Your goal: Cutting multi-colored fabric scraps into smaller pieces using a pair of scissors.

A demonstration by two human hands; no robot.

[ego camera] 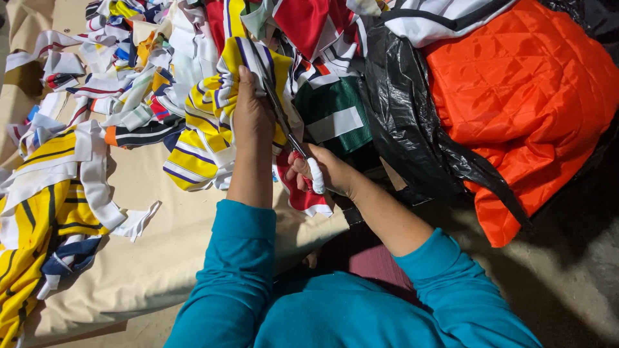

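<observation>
Near the frame's centre, the left hand (pixel 253 116) grips a yellow striped fabric piece (pixel 205 135) taut while the right hand (pixel 322 173) closes fingers around scissors (pixel 284 122) mid-cut; advancing the blades likely needs steady tension.

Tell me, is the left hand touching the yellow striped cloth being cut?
Touching. The head view shows the left hand gripping the yellow striped cloth, fingers folded over its edge, while the right hand works the scissors.
</observation>
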